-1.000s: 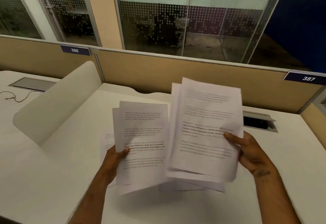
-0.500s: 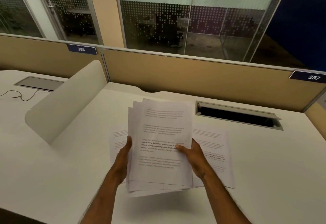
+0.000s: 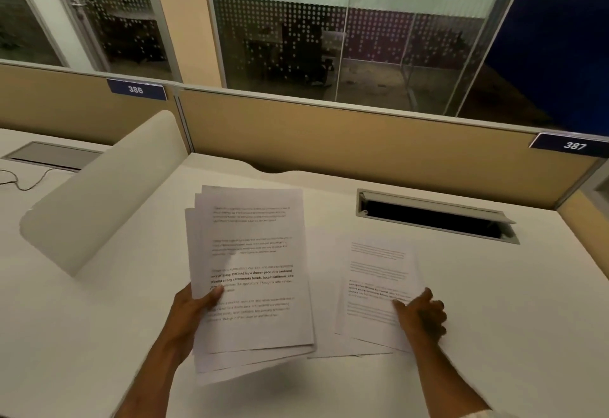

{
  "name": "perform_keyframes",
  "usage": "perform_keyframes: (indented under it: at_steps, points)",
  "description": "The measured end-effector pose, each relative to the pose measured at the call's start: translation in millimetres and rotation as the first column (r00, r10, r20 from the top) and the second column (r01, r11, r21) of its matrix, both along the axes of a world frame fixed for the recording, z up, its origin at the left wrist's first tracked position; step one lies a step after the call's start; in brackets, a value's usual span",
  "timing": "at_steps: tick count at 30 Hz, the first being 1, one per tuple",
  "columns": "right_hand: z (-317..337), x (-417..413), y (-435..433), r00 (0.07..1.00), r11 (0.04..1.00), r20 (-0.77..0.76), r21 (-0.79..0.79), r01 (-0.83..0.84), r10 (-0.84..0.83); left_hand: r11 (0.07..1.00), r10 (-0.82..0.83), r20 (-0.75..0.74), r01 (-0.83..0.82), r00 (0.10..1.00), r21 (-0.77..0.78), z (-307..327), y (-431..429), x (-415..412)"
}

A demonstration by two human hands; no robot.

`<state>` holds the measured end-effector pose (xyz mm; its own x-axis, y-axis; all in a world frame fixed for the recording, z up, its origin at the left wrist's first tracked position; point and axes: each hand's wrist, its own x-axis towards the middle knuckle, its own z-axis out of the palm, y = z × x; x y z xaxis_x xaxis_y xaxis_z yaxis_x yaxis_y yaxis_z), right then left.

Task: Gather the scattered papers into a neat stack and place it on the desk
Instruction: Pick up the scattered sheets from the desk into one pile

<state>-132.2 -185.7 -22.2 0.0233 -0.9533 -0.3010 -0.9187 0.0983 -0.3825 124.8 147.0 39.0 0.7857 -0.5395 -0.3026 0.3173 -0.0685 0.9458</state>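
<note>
My left hand (image 3: pixel 194 310) grips a bundle of several printed sheets (image 3: pixel 253 272) by its left edge, thumb on top, lifted a little above the white desk (image 3: pixel 494 302). The sheets in the bundle are fanned and their edges do not line up. To the right, a few more printed sheets (image 3: pixel 375 289) lie flat on the desk, slightly offset from each other. My right hand (image 3: pixel 421 315) rests on their right edge with the fingers curled and the thumb on the top sheet.
A curved white divider (image 3: pixel 99 200) stands at the left. An open cable slot (image 3: pixel 435 216) lies in the desk behind the loose sheets. A tan partition (image 3: pixel 329 140) with labels 386 and 387 closes the back. A thin cable (image 3: pixel 23 180) lies on the neighbouring desk.
The two handfuls were merged into one bundle. My right hand then let go of it and moved right onto the sheets lying on the desk; my left hand alone holds the bundle.
</note>
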Motion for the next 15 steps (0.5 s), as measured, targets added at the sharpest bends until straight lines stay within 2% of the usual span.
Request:
perform_keyframes:
  at_steps: [5,9,11,13,15]
  points:
    - [-7,-3,-30,0.973,0.966,0.15,0.218,0.138,-0.173,0.999,0.049,0.003,-0.049,0.999,-0.007,5,5,2]
    - [42,-1,-32,0.921,0.999,0.388,0.034,0.003,-0.016,0.997,0.073,0.016,-0.073,0.997,-0.014,8,5,2]
    - [75,-1,-31,0.818,0.998,0.573,-0.005,-0.055,0.048,0.996,0.084,0.009,-0.084,0.996,-0.016,11,4,2]
    - [105,-2,-27,0.657,0.99,0.751,0.034,-0.138,0.066,0.995,0.101,-0.002,-0.101,0.995,-0.026,12,5,3]
    - [126,-1,-17,0.527,0.96,0.848,0.101,-0.26,0.054,0.994,0.106,-0.008,-0.106,0.994,-0.04,11,7,3]
